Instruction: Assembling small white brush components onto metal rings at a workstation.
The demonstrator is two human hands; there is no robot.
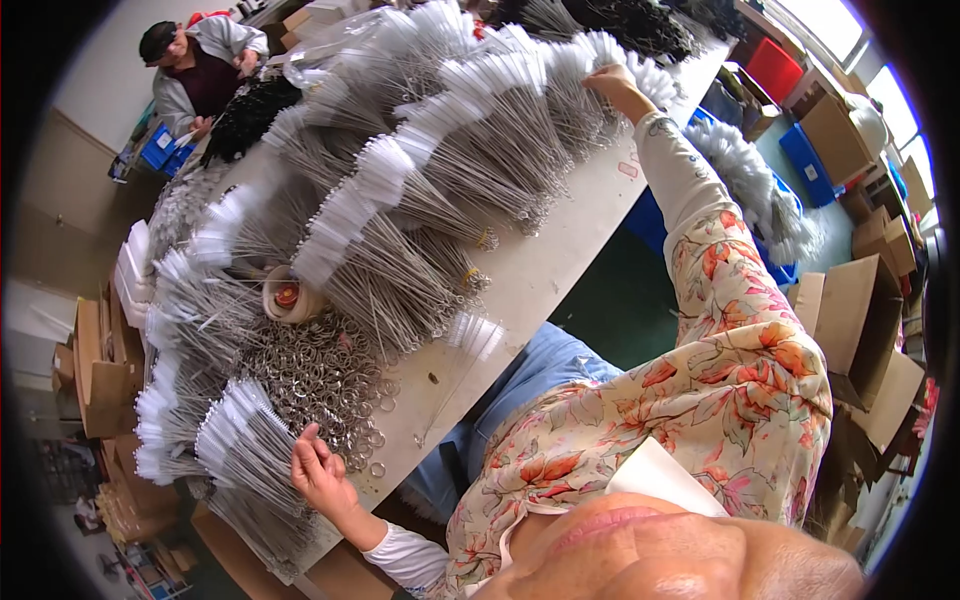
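Observation:
My left hand is at the near left of the table, palm partly up, fingers apart and loosely bent, with nothing visible in it. Beside it lie a heap of metal split rings and a bundle of thin wire-stemmed brushes with white bristle heads. My right arm stretches to the far side, where my right hand has its fingers bent down at the white heads of another brush row. What those fingers pinch is hidden. A few brushes lie apart near the table's front edge.
Rows of white brushes cover much of the table. A tape roll stands by the rings. Black brushes lie near a co-worker at the far left. Open cardboard boxes and brush-filled blue bins stand right.

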